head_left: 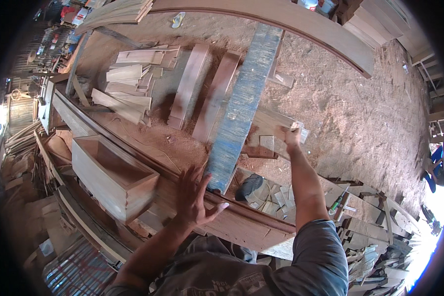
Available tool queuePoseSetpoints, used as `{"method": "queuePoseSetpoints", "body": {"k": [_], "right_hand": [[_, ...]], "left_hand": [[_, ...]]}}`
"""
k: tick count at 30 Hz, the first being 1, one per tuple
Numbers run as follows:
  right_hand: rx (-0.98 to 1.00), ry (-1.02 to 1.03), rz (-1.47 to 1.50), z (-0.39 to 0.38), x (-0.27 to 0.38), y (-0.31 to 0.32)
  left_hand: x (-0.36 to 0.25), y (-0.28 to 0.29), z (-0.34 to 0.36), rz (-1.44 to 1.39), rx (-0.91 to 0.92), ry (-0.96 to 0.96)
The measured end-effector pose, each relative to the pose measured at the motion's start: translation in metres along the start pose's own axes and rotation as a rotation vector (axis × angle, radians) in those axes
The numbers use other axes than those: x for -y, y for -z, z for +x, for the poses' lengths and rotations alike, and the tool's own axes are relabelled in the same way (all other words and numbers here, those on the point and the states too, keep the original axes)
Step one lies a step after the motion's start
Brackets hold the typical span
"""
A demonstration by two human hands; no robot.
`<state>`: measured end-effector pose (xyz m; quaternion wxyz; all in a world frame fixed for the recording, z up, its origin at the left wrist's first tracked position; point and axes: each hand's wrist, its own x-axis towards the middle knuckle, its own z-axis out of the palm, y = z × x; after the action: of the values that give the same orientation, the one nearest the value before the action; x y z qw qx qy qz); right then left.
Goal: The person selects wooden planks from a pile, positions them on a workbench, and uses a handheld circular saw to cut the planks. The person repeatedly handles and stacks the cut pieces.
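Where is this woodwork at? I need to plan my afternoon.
Done: an open wooden box stands on the long curved beam. In hand: the right hand grips a small wood piece; the left hand is spread open beside the blue plank. Left: loose boards lie stacked on the sawdust.

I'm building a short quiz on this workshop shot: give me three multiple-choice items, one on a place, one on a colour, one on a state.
1. Where is the open wooden box?
A. to the left of the left hand
B. to the right of the right hand
C. on the blue plank

2. What colour is the paint on the long plank?
A. red
B. blue
C. yellow

3. How is the left hand?
A. closed in a fist
B. gripping a hammer
C. open, fingers spread

Answers: 1 A, the box sits left of it on the curved beam. 2 B, worn blue paint. 3 C, fingers splayed beside the plank's near end.
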<state>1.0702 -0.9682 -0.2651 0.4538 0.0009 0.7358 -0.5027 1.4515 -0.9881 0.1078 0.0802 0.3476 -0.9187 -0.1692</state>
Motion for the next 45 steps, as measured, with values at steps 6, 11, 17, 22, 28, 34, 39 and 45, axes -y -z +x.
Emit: {"method": "queuePoseSetpoints", "body": {"k": [6, 11, 17, 22, 28, 34, 39, 45], "right_hand": [[-0.379, 0.124, -0.851, 0.043, 0.006, 0.096], [-0.235, 0.462, -0.725, -0.031, 0.088, 0.158], [-0.076, 0.396, -0.400, -0.213, 0.172, 0.166], [-0.176, 0.562, -0.321, -0.397, 0.211, 0.111], [-0.265, 0.754, -0.110, -0.550, 0.178, 0.010], [-0.336, 0.737, -0.150, -0.651, 0.206, -0.137], [-0.248, 0.792, -0.184, -0.667, 0.230, -0.175], [0.127, 0.792, -0.209, -0.621, 0.310, -0.232]], "left_hand": [[0.005, -0.003, 0.005, -0.032, -0.013, -0.039], [0.003, 0.004, 0.002, -0.114, -0.024, -0.007], [0.005, 0.014, -0.007, -0.075, -0.034, -0.011], [0.019, 0.024, -0.023, -0.267, -0.076, -0.100], [0.081, 0.073, -0.114, -0.802, 0.244, -0.511], [0.242, 0.134, -0.204, -0.813, 0.732, -0.252], [0.374, 0.164, -0.243, -0.600, 0.752, 0.092], [0.576, 0.048, -0.354, -0.599, 0.277, 0.614]]}}
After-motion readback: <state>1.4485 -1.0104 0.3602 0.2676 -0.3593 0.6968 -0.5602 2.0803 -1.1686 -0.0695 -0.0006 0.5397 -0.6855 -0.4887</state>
